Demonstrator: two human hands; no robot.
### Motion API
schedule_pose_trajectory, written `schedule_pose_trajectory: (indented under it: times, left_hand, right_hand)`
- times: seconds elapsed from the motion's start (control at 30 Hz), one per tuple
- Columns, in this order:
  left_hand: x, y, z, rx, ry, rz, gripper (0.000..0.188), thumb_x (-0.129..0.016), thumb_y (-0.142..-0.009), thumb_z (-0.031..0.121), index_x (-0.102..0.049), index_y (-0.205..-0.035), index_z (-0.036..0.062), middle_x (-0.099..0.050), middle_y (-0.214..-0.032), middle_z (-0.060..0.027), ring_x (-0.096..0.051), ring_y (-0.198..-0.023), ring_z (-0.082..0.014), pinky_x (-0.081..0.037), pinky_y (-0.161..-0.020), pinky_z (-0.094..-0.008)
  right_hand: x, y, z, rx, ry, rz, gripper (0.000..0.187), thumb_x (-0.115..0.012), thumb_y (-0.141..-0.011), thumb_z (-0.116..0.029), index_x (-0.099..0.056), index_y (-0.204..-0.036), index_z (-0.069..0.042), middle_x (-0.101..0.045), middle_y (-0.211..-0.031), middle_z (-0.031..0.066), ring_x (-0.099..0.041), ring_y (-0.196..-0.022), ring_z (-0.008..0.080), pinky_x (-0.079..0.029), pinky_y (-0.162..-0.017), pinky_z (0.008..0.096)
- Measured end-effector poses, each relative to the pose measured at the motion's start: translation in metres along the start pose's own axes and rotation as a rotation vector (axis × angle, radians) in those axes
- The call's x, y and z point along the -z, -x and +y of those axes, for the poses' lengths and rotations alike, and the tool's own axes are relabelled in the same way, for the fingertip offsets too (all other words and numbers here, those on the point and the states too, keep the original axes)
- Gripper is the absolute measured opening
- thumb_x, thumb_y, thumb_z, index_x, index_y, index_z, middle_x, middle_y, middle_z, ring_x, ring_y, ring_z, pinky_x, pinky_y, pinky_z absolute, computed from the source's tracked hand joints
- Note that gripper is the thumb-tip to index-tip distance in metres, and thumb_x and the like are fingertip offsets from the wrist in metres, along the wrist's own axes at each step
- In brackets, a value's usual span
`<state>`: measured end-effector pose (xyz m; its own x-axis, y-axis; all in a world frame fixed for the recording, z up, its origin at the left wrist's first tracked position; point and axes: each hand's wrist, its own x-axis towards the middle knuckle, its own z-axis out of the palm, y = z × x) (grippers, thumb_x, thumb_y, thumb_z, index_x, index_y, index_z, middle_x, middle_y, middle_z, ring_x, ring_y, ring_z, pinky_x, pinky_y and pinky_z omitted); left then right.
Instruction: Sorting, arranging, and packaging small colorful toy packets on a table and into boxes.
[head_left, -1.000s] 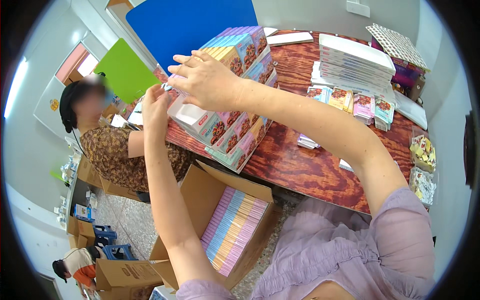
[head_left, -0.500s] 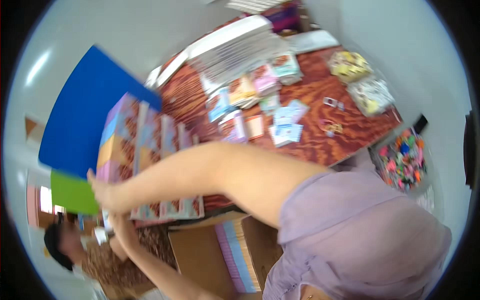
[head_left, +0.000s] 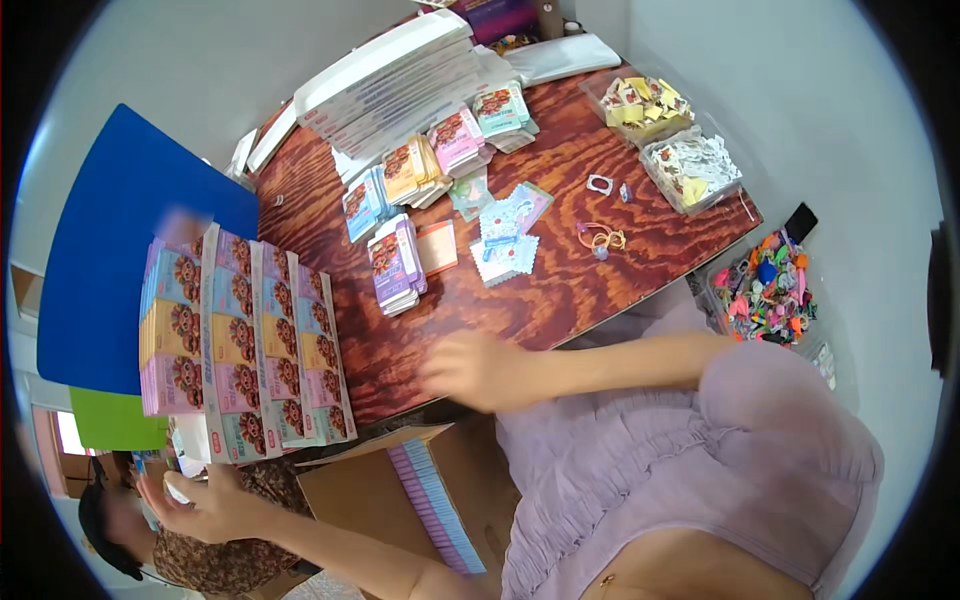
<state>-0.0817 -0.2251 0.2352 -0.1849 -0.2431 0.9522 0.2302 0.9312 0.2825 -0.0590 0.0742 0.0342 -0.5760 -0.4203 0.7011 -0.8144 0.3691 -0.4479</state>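
My left hand is raised at the lower left, just off the near corner of the stacked display boxes. Its fingers are spread, and I see nothing gripped. These boxes stand in stepped rows full of purple, blue, orange, pink and green packets with a character printed on them. My right hand hovers at the table's front edge, smeared by motion, so its fingers are unclear. Beyond it lie a purple packet stack, an orange-edged card and loose pale-blue sheets.
An open cardboard box below the table edge holds rows of packets. Blue, orange, pink and green packet piles sit before flat white boxes. Bins of colourful trinkets and paper pieces are right. Another person is lower left.
My right hand has swung back from the display boxes at the left to the table's front edge. My left hand has dropped slightly, fingers spread. The whole view has shifted.
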Motion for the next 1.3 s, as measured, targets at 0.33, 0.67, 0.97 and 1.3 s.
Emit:
schedule_pose_trajectory:
  times: [0.33, 0.67, 0.97, 1.3]
  left_hand:
    - [-0.267, 0.200, 0.243, -0.148, 0.605, -1.184, 0.081, -0.070, -0.089, 0.037, -0.034, -0.146, -0.0070, -0.052, -0.134, -0.0332, -0.052, -0.123, -0.0438, -0.040, -0.106, -0.0461]
    - [-0.432, 0.264, 0.333, -0.255, -0.183, -1.510, 0.126, -0.063, -0.069, 0.081, -0.014, -0.157, 0.0059, -0.053, -0.137, -0.0269, -0.046, -0.131, -0.0419, -0.040, -0.104, -0.0483]
    - [-0.459, 0.264, 0.307, 0.068, 0.086, -1.543, 0.133, -0.087, -0.059, 0.049, -0.011, -0.156, 0.0008, -0.047, -0.140, -0.0318, -0.053, -0.125, -0.0414, -0.045, -0.102, -0.0477]
    - [-0.448, 0.242, 0.297, 0.686, 0.663, -1.658, 0.121, -0.087, -0.062, 0.015, -0.012, -0.154, -0.0048, -0.060, -0.109, -0.0092, -0.054, -0.079, -0.0179, -0.042, -0.066, -0.0315]
  right_hand:
    - [0.062, 0.127, 0.029, -0.466, 0.191, -0.103, 0.029, -0.055, -0.082, -0.013, -0.066, -0.107, -0.003, -0.059, -0.121, 0.0117, -0.051, -0.119, 0.0292, -0.043, -0.095, 0.0417]
    - [0.060, 0.138, 0.032, -0.418, 0.173, -0.038, 0.031, -0.056, -0.084, -0.017, -0.062, -0.108, 0.000, -0.058, -0.127, 0.0177, -0.050, -0.122, 0.0313, -0.042, -0.099, 0.0394]
    - [0.061, 0.138, 0.035, -0.395, 0.221, -0.035, 0.031, -0.054, -0.084, -0.019, -0.061, -0.108, 0.000, -0.058, -0.124, 0.0148, -0.051, -0.119, 0.0287, -0.041, -0.099, 0.0377]
    - [0.061, 0.141, 0.035, -0.419, 0.247, -0.107, 0.037, -0.054, -0.086, -0.023, -0.061, -0.115, -0.001, -0.057, -0.129, 0.0140, -0.051, -0.121, 0.0274, -0.042, -0.098, 0.0379]
